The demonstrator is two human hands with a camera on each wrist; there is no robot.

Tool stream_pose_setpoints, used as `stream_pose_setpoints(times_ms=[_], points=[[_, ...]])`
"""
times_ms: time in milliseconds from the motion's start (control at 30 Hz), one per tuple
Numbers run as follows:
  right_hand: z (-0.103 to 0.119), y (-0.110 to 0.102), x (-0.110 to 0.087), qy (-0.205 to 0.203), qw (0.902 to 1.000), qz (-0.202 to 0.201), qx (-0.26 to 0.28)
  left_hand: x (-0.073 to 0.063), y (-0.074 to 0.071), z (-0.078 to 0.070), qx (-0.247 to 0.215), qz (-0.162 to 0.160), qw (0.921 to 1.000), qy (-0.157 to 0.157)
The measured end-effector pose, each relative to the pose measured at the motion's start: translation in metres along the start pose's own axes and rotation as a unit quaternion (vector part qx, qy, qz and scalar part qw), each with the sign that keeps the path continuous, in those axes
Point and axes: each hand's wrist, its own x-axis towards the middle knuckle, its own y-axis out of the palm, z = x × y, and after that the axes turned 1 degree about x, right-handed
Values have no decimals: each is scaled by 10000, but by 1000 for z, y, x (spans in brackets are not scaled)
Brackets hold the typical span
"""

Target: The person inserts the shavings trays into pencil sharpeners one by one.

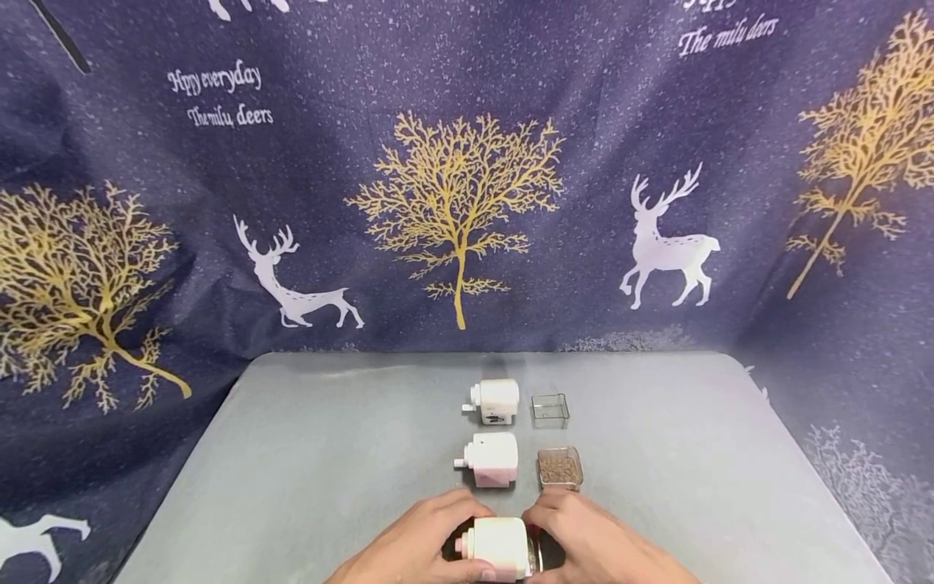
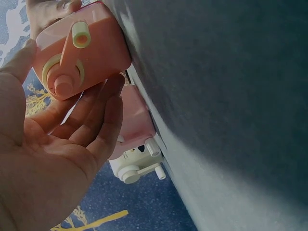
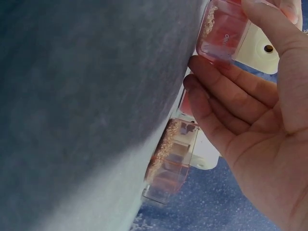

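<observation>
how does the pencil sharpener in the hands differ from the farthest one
The held sharpener looks pink from the left wrist, while the farthest sharpener looks whitish. The left hand grips the held sharpener; no hand touches the farthest sharpener. The held sharpener has a tray with shavings at its side; the farthest sharpener has a clear box sitting apart beside it. Both have a crank.

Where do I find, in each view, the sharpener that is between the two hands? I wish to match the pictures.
Head: the sharpener is at bottom centre, between left hand and right hand.
Left wrist: sharpener at top left, crank showing.
Right wrist: sharpener at top right, shavings visible inside.
Shared landmark: the grey table.
</observation>
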Motion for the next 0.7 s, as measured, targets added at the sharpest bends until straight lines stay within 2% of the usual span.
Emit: stream_pose_setpoints(times_ms=[333,500,700], points=[[2,-1,1,179,9997,159,53,0,-1,2,-109,196,9997,-117],[3,-1,1,261,9995,168,68,0,-2,1,-127,195,9997,-102],[2,1,2,76,10000,18,31,0,-1,1,-105,129,9998,-75]])
